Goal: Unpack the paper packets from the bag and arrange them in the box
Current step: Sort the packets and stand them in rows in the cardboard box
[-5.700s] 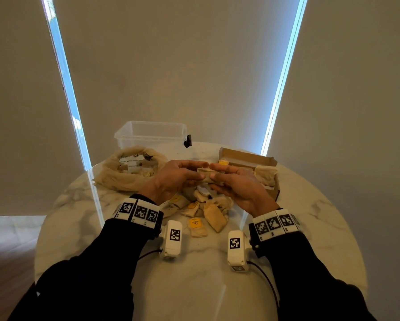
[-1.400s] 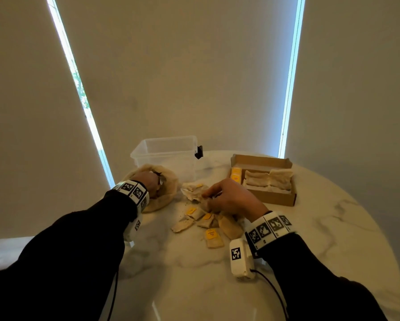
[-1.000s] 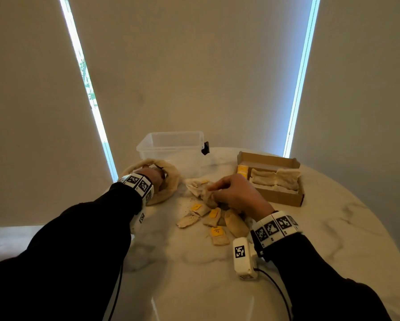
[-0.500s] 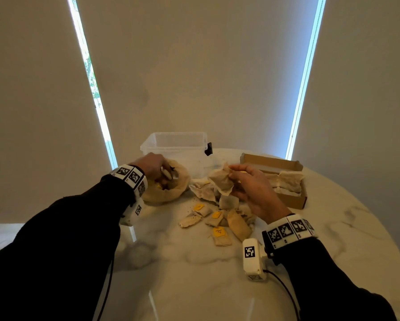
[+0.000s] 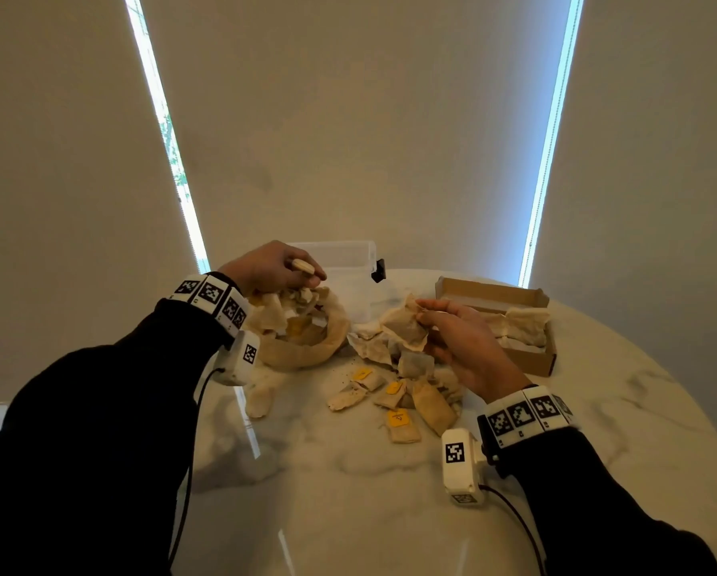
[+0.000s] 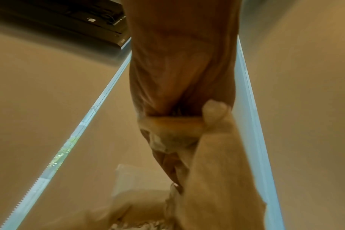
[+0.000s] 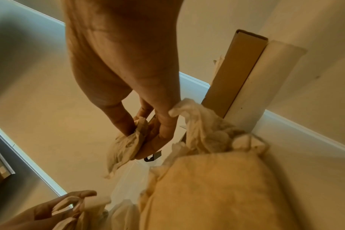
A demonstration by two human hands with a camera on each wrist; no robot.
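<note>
A beige cloth bag (image 5: 306, 347) sits open on the round marble table (image 5: 348, 492). Just above its mouth, my left hand (image 5: 273, 270) grips several paper packets (image 5: 302, 266) lifted out of the bag; the same packets (image 6: 211, 163) fill the left wrist view. My right hand (image 5: 452, 330) pinches a crumpled brown packet (image 5: 402, 326) above a loose pile of packets (image 5: 394, 392); the right wrist view shows that packet (image 7: 126, 146) between thumb and fingers. The cardboard box (image 5: 531, 359) lies to the right with a few packets (image 5: 523, 322) in it.
A clear plastic tub (image 5: 348, 264) stands behind the bag. One stray packet (image 5: 259, 403) lies left of the pile. Closed blinds hang behind the table, with bright window strips on either side. The table's near half is bare marble.
My left hand has risen out of the bag with packets in its grip. My right hand picked a packet from the pile and holds it raised.
</note>
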